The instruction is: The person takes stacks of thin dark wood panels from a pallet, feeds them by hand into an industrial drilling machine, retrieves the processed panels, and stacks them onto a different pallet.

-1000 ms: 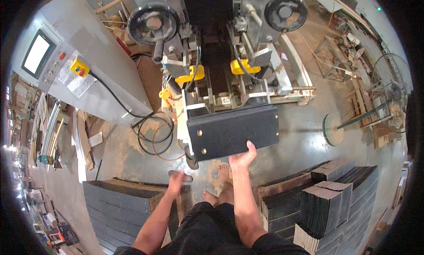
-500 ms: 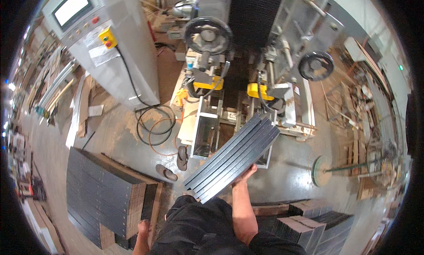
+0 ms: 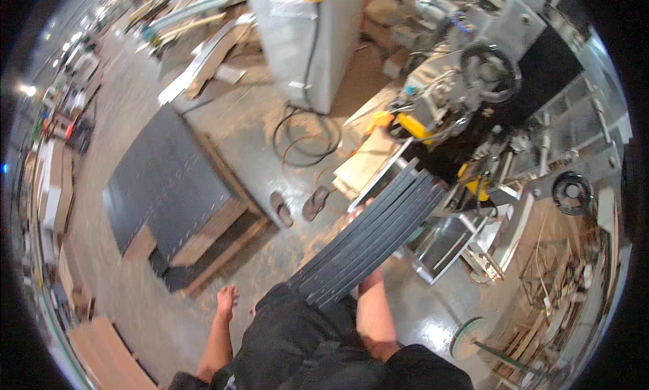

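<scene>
A bundle of several long dark grey boards (image 3: 372, 238) rests slantwise in front of my body, its near end against my dark shirt. My right hand (image 3: 370, 280) is closed around it from below; some fingertips show past the far edge, the rest is hidden under the boards. Low on the left, my left hand (image 3: 228, 298) hangs free with loosely parted fingers and holds nothing. Beyond it lies a large stack of dark-faced boards (image 3: 169, 180) with brown edges, on a wooden base (image 3: 226, 258).
A machine with black handwheels (image 3: 490, 72) and yellow parts stands at the upper right, its metal frame (image 3: 433, 272) near the held boards. A grey control cabinet (image 3: 297, 59) stands ahead, with coiled cable (image 3: 307, 143) on the floor. Two sandals (image 3: 315, 203) lie between stack and machine.
My view has turned left, so the machine now sits farther right and the stack shows more fully. The boards stay in my right hand. My left hand has risen slightly into view.
</scene>
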Demonstrator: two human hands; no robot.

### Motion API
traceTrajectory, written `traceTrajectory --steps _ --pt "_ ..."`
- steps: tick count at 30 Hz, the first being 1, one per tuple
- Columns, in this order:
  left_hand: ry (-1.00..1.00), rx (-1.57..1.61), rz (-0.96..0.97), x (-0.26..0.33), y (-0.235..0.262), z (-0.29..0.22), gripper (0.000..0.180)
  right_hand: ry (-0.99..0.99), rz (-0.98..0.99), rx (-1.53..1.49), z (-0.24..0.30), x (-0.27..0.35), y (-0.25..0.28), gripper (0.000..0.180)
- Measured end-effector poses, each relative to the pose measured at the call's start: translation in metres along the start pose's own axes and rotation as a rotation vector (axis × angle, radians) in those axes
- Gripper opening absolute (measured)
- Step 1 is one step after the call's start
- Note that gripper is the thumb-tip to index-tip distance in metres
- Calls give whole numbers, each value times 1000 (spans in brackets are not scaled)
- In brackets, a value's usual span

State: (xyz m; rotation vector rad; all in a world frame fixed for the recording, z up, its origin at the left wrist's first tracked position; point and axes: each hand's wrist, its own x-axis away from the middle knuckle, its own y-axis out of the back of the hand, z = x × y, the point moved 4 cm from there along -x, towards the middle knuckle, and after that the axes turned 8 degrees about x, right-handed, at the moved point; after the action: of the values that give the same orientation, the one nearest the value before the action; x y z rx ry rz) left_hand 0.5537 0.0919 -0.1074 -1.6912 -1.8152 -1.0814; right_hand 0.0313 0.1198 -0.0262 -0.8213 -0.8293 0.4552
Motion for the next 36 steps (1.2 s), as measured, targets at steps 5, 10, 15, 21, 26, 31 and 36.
traceTrajectory --steps 5,10,15,21,26,31,36 --pt "138 113 -85 33 44 83 36 -54 52 85 -19 28 -15 74" --pt "65 299 -46 77 60 182 32 -128 174 184 -55 78 -27 75" --pt "58 253 -141 122 71 293 31 -234 337 244 -87 149 -8 75" --pt "528 623 -224 208 78 428 27 -696 651 86 -189 222 -28 78" --pt "549 783 -402 218 103 446 35 -759 577 348 -265 246 -36 74" --pt "353 939 -346 173 142 479 36 -922 551 410 -379 266 -54 68" --pt "401 1021 -559 127 225 387 46 -991 476 553 -508 288 -85 62"
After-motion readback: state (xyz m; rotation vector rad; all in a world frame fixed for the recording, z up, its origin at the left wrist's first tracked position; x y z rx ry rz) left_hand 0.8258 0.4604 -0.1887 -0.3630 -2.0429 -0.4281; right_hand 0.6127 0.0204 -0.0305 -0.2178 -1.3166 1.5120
